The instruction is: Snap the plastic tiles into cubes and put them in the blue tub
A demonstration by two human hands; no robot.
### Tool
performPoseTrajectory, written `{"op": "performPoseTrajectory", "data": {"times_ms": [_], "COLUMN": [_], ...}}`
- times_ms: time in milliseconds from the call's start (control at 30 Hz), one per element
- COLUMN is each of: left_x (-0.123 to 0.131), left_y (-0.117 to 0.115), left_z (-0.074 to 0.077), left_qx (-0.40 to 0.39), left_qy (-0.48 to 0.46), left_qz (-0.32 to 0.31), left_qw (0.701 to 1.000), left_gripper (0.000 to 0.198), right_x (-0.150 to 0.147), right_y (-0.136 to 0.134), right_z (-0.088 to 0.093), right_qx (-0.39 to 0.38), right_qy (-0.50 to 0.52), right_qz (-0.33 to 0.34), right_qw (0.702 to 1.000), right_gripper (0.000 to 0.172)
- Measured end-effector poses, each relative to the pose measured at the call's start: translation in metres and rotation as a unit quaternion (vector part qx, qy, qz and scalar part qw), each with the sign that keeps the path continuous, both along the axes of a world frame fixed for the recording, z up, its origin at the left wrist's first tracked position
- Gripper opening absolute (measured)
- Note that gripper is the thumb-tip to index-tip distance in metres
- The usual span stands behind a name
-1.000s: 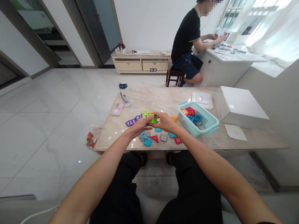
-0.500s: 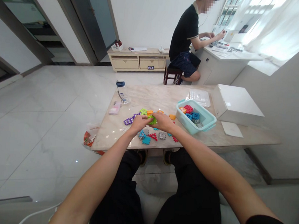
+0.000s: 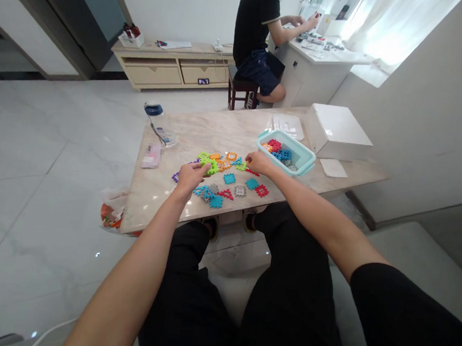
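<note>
My left hand (image 3: 190,177) is closed on a lime-green building tile (image 3: 210,166) with notched edges, raised over the left of the loose pieces. My right hand (image 3: 259,163) is lowered at the right of the spread, its fingers pinched together; what they hold, if anything, is too small to make out. By its fingertips lie a blue triangular piece (image 3: 238,161) and a green piece (image 3: 241,167). Orange tiles (image 3: 231,156) rest between the hands. Nearer me are teal tiles (image 3: 229,179), a grey window tile (image 3: 239,191), a red triangle (image 3: 225,194) and a red tile (image 3: 261,190).
A pale teal tub (image 3: 304,160) of colored tiles stands right of the spread, before a clear lid (image 3: 288,125) and a white box (image 3: 340,129). A clear bottle (image 3: 165,136) lies at the table's left. A person (image 3: 258,31) sits at another table beyond.
My hands have moved apart: the right has left the green tile and reached rightward, while the left keeps the tile. The view has shifted right and down.
</note>
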State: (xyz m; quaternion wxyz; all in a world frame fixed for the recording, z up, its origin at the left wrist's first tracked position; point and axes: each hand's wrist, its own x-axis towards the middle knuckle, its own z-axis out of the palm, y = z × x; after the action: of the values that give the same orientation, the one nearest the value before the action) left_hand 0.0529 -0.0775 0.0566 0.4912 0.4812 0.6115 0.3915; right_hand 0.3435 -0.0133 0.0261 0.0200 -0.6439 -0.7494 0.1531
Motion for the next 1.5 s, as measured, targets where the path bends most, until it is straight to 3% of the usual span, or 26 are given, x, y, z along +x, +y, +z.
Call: {"op": "performPoseTrajectory", "data": {"times_ms": [200, 400, 633, 767, 967, 1100, 1267, 1367, 1500], "left_x": [-0.009, -0.019, -0.028, -0.031, -0.030, -0.020, 0.004, 0.023, 0.042], "left_y": [-0.003, -0.004, -0.006, -0.007, -0.010, -0.009, 0.001, 0.008, 0.010], "left_z": [-0.008, -0.013, -0.019, -0.022, -0.018, -0.015, -0.009, -0.002, 0.006], "left_qx": [-0.006, 0.001, -0.007, -0.010, -0.015, 0.002, 0.051, 0.046, 0.043], "left_qy": [-0.010, -0.018, -0.025, -0.020, -0.003, 0.033, 0.057, 0.052, 0.044], "left_qz": [0.009, 0.009, 0.018, 0.024, 0.021, 0.028, 0.039, 0.040, -0.009], "left_qw": [1.000, 1.000, 1.000, 0.999, 1.000, 0.999, 0.996, 0.997, 0.998], "left_gripper": [0.053, 0.051, 0.056, 0.053, 0.052, 0.045, 0.039, 0.049, 0.058], "right_x": [-0.018, -0.027, -0.032, -0.035, -0.037, -0.046, -0.060, -0.062, -0.060], "right_y": [0.011, 0.016, 0.013, 0.010, 0.002, -0.012, -0.038, -0.044, -0.038], "right_z": [-0.025, -0.035, -0.027, -0.020, -0.001, 0.016, 0.023, 0.021, 0.020], "right_qx": [-0.014, -0.030, -0.041, -0.060, -0.042, -0.029, -0.043, -0.052, -0.053], "right_qy": [-0.035, -0.064, -0.075, -0.063, -0.008, 0.118, 0.347, 0.428, 0.485], "right_qz": [0.003, -0.008, -0.025, -0.038, -0.070, -0.064, -0.065, -0.067, -0.090], "right_qw": [0.999, 0.997, 0.996, 0.996, 0.997, 0.991, 0.935, 0.900, 0.868], "right_gripper": [0.045, 0.051, 0.058, 0.052, 0.059, 0.057, 0.063, 0.063, 0.067]}}
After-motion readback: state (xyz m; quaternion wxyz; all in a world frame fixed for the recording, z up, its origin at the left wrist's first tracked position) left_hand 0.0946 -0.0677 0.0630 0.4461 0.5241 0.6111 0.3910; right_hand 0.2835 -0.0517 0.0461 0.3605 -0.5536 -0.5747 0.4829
